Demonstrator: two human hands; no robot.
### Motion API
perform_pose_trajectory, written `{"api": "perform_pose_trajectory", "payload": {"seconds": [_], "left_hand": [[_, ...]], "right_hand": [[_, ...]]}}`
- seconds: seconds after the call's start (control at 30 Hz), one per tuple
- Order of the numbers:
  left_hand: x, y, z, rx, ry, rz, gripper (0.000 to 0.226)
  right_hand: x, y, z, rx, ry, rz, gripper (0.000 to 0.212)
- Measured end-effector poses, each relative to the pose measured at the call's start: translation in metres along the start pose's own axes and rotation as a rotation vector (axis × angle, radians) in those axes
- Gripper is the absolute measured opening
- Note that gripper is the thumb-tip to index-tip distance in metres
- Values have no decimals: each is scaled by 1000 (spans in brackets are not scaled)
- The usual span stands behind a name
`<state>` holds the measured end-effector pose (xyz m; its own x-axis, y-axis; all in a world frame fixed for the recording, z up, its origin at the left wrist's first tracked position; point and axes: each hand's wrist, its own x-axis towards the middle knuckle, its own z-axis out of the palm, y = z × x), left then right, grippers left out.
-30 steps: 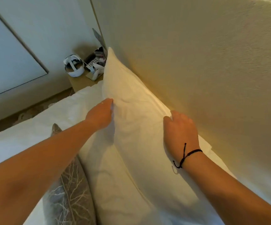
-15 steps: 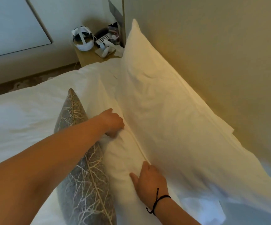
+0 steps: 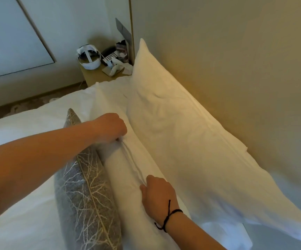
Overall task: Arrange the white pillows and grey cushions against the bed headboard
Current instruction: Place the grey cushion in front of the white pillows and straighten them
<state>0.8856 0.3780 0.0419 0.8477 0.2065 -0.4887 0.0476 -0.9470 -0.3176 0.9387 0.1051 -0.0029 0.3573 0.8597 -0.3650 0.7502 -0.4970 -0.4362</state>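
pillows (image 3: 182, 134): white cloth, matt, creased | cushion (image 3: 84, 192): grey woven cloth, coarse, pale branch pattern | headboard (image 3: 227, 60): beige, matt, finely textured | bedside table (image 3: 99, 77): light wood, smooth | wristband (image 3: 167, 216): black cord

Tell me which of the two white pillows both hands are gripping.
The front white pillow, lying between the grey branch-patterned cushion and the rear white pillow. The left hand and right hand pinch its top edge; the rear one leans untouched against the headboard.
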Motion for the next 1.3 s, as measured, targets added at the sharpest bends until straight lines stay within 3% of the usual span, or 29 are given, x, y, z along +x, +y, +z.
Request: {"api": "perform_pose_trajectory", "payload": {"seconds": [0.13, 0.27, 0.43, 0.57, 0.73, 0.83, 1.0, 1.17, 1.3], "left_hand": [[4, -6, -12, -103, 32, -119, 16], [14, 17, -4, -43, 5, -194, 18], [19, 40, 0, -247, -101, -121, 32], [22, 57, -16, -390, -138, -31, 12], [21, 60, -31, -402, -32, 41, 16], [19, 58, -31, -367, 77, 38, 16], [20, 62, -26, -311, 156, 0, 18], [17, 64, -12, -148, 129, -35, 20], [14, 61, -1, -5, 174, -95, 23]], "right_hand": [[13, -1, -11, -62, 59, 26, 23], [14, 9, -8, -64, 77, 84, 33], [-17, 38, -9, 130, 10, 144, 33], [-51, 59, -17, 266, 4, 101, 43], [-93, 76, -18, 283, 0, 70, 43], [-108, 86, -20, 354, 173, 121, 40], [-113, 101, -12, -26, 275, 153, 39], [-101, 107, 18, -286, 81, 144, 29], [-91, 102, 22, -338, 32, 121, 23]]}}
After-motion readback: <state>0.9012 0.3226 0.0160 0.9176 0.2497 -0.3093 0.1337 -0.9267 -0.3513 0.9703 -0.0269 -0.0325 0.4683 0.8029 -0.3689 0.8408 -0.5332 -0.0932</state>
